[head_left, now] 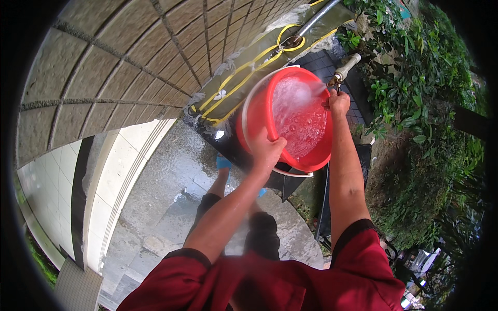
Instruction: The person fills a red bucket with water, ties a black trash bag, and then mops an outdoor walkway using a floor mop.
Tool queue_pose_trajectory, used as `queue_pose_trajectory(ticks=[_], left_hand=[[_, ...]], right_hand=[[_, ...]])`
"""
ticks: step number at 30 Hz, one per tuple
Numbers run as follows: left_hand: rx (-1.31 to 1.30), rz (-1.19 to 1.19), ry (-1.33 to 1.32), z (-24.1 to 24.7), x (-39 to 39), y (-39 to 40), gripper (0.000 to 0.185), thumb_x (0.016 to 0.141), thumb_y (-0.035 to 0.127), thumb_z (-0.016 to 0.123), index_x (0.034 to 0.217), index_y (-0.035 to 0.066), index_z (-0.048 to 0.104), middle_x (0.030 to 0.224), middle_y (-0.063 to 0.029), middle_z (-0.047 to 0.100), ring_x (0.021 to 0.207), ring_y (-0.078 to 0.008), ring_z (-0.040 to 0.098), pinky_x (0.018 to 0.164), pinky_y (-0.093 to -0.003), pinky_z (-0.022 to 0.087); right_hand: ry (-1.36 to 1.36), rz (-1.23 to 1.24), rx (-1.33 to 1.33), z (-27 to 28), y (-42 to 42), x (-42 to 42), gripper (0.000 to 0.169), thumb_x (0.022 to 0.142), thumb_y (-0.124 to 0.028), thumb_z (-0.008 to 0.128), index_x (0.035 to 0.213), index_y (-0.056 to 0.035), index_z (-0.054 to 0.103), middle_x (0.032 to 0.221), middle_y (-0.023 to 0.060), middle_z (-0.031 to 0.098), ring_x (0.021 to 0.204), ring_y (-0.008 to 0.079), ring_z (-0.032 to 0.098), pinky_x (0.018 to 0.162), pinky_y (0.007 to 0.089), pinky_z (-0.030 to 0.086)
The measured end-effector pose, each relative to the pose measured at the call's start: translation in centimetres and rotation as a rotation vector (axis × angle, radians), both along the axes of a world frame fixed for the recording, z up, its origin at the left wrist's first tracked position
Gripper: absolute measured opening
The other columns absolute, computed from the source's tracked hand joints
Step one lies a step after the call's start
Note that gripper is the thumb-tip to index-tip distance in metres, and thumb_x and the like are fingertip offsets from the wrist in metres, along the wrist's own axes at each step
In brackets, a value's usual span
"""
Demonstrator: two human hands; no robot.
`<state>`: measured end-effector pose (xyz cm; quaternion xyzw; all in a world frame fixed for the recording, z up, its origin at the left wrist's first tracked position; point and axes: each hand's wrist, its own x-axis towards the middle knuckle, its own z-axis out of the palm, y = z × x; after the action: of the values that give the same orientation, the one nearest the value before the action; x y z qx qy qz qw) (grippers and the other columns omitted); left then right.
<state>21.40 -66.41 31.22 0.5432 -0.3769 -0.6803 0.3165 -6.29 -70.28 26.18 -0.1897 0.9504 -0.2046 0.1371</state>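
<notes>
My left hand (268, 149) grips the near rim of a red plastic bucket (255, 112), which stands tilted with its mouth towards me. Water (297, 120) churns and bubbles inside it. At the upper right, a brass tap (335, 80) on a pale pipe fitting (350, 64) sprays a strong jet into the bucket. My right hand (339, 103) is closed at the tap's small handle, right beside the bucket's far-right rim; the fingers partly hide the handle. A white bail handle (244, 116) hangs around the bucket's outside.
A wide flat dust mop (241, 77) with yellow ties and a metal pole (319, 17) leans along the tiled wall (128, 74). Leafy shrubs (412, 97) grow at the right. Below me is wet stone paving (171, 171), with a blue slipper (223, 161) on my foot.
</notes>
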Motion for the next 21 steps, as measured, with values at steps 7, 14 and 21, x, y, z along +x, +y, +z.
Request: queue_pose_trajectory(ticks=[7, 14, 21], left_hand=[[0.039, -0.004, 0.006, 1.0, 0.1, -0.3, 0.018, 0.062, 0.008, 0.057, 0.079, 0.002, 0.053, 0.065, -0.0014, 0.056, 0.060, -0.0073, 0.050, 0.055, -0.0228, 0.042], [0.026, 0.033, 0.030, 0.9, 0.0, -0.4, 0.017, 0.062, 0.008, 0.057, 0.077, 0.002, 0.053, 0.063, -0.0003, 0.054, 0.058, -0.0066, 0.049, 0.055, -0.0225, 0.041], [0.006, 0.043, 0.061, 0.2, -0.4, -0.1, 0.015, 0.062, 0.007, 0.057, 0.077, 0.003, 0.052, 0.061, 0.0014, 0.051, 0.057, -0.0056, 0.047, 0.052, -0.0217, 0.040]], right_hand=[[0.076, 0.023, -0.013, -1.0, 0.2, -0.7, 0.029, 0.077, -0.029, 0.055, 0.075, -0.0007, 0.060, 0.059, 0.0130, 0.060, 0.060, 0.0258, 0.061, 0.061, 0.0346, 0.047], [0.007, 0.006, -0.046, -0.9, 0.0, -0.3, 0.028, 0.077, -0.029, 0.055, 0.076, -0.0008, 0.060, 0.060, 0.0128, 0.061, 0.059, 0.0260, 0.061, 0.060, 0.0342, 0.047], [-0.024, -0.031, -0.038, -0.3, 0.0, -0.1, 0.029, 0.079, -0.028, 0.053, 0.076, -0.0004, 0.059, 0.057, 0.0121, 0.060, 0.050, 0.0217, 0.060, 0.055, 0.0314, 0.047]])
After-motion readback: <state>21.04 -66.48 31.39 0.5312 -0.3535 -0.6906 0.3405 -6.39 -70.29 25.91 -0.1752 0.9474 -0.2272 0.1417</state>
